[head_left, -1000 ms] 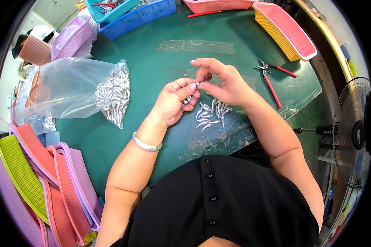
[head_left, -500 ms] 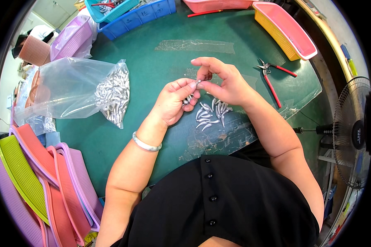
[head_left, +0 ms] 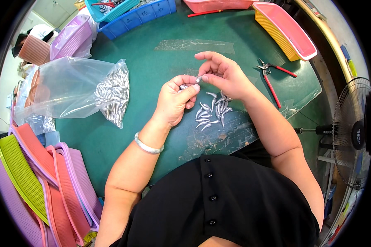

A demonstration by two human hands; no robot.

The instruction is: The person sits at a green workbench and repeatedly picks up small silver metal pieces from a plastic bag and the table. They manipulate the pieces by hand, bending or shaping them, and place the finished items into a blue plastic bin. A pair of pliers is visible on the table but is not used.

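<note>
Over the green table [head_left: 152, 164], my left hand [head_left: 175, 99] is closed around several small silvery curved metal pieces [head_left: 183, 87]. My right hand [head_left: 226, 78] pinches one silvery piece [head_left: 199, 79] between thumb and forefinger, right at the left hand's fingertips. Its outer fingers are loosely bent. Below the right hand lies a loose pile of the same curved metal pieces [head_left: 210, 113]; each tapers to a thin end. To the left, a clear plastic bag [head_left: 70, 88] lies on its side with many more such pieces [head_left: 113, 92] in its bottom end.
Red-handled pliers [head_left: 270, 78] lie open at the right. Pink and yellow baskets [head_left: 284, 31] stand at the far right, a blue crate [head_left: 138, 18] at the far left. Stacked plastic baskets [head_left: 49, 185] fill the near left; a fan [head_left: 356, 131] stands right. Another person [head_left: 39, 33] is at far left.
My right hand has shifted slightly up and right. The left hand's fingers have moved and its thumb now lies lower, beside the pinched piece. The pile and bag look the same.
</note>
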